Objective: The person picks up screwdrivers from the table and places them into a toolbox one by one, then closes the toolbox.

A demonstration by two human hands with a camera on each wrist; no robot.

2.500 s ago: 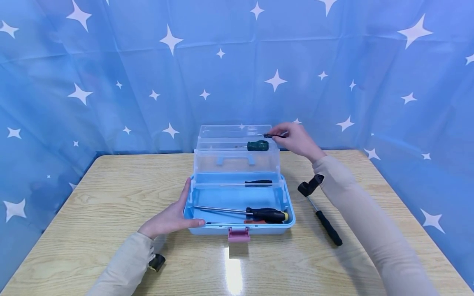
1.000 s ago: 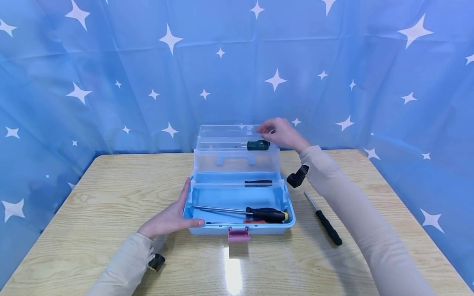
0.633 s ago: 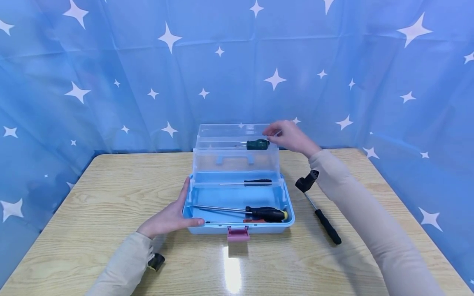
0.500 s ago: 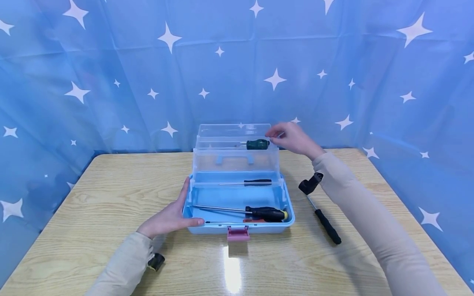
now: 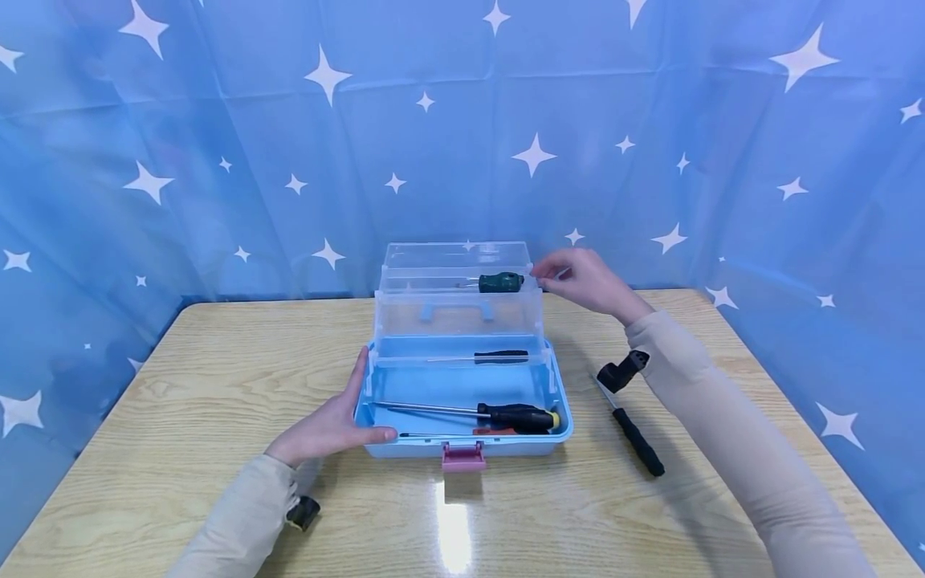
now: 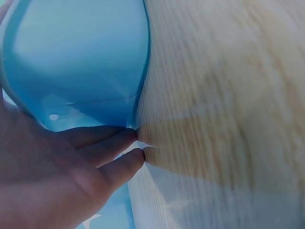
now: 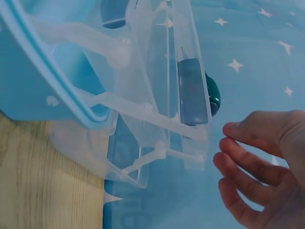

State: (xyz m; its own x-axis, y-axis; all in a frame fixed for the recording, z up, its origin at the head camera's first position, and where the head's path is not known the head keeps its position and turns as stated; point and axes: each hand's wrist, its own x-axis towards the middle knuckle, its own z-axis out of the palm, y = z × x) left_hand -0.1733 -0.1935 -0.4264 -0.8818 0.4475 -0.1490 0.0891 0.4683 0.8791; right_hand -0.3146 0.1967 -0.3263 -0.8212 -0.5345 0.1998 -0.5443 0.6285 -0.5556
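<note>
A light blue toolbox (image 5: 535, 448) stands with its clear trays raised. My left hand (image 5: 325, 429) rests against its left side, thumb along the front rim; in the left wrist view its fingers are extended beside the blue wall. At the upper tray's right end hovers my right hand (image 5: 588, 281), fingers loosely bent and holding nothing. A green-handled screwdriver (image 5: 501, 282) lies in that upper tray, and a thin black-handled screwdriver (image 5: 501, 357) in the lower one. The base holds a large black-and-yellow screwdriver (image 5: 515, 416) and a red-handled screwdriver (image 5: 494, 432).
A black-handled screwdriver (image 5: 639, 441) lies on the wooden table (image 5: 238, 369) right of the box, its tip partly behind the right wrist camera (image 5: 623, 371). A pink latch (image 5: 463, 457) hangs at the box's front. Behind is a blue starry curtain (image 5: 433, 144).
Earlier my right hand held a small black screwdriver over the top tray; it reached inward, then drew back right with nothing in it. That screwdriver is no longer discernible. My left hand stayed put.
</note>
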